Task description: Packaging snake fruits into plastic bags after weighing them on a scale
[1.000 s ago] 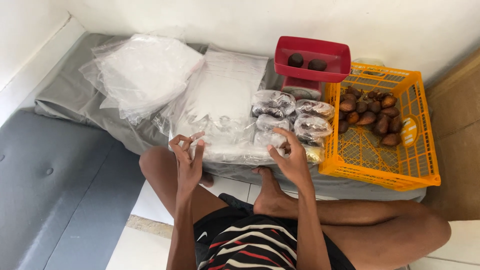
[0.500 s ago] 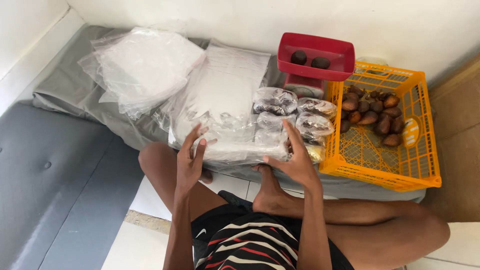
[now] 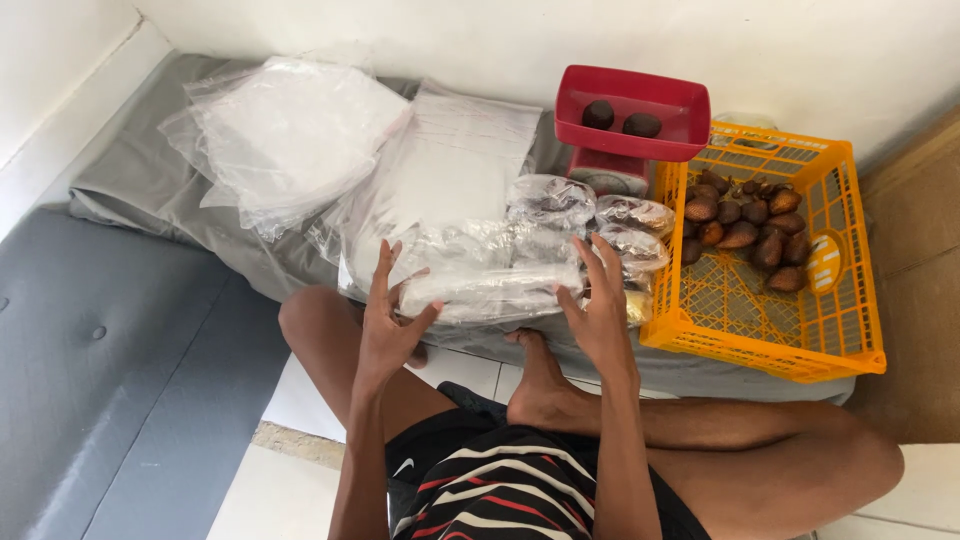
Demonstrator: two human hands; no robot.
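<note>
A clear plastic bag [image 3: 490, 290] lies stretched across the front of a pile of clear bags. My left hand [image 3: 390, 315] holds its left end with fingers spread upward. At the bag's right end my right hand [image 3: 600, 305] presses with splayed fingers. Just behind sit several filled bags of brown fruit [image 3: 590, 215]. I sit cross-legged, knees below the pile.
An orange plastic crate [image 3: 770, 310] with brown scaly fruit [image 3: 745, 220] stands at the right. A red kitchen scale [image 3: 630, 125] with two fruits in its tray stands behind. Stacks of clear bags [image 3: 290, 130] lie at the left on a grey sheet [image 3: 120, 190]. A grey cushion [image 3: 90, 370] is left.
Both hands have dropped from in front of my chest to the pile and now grip a clear bag by its two ends.
</note>
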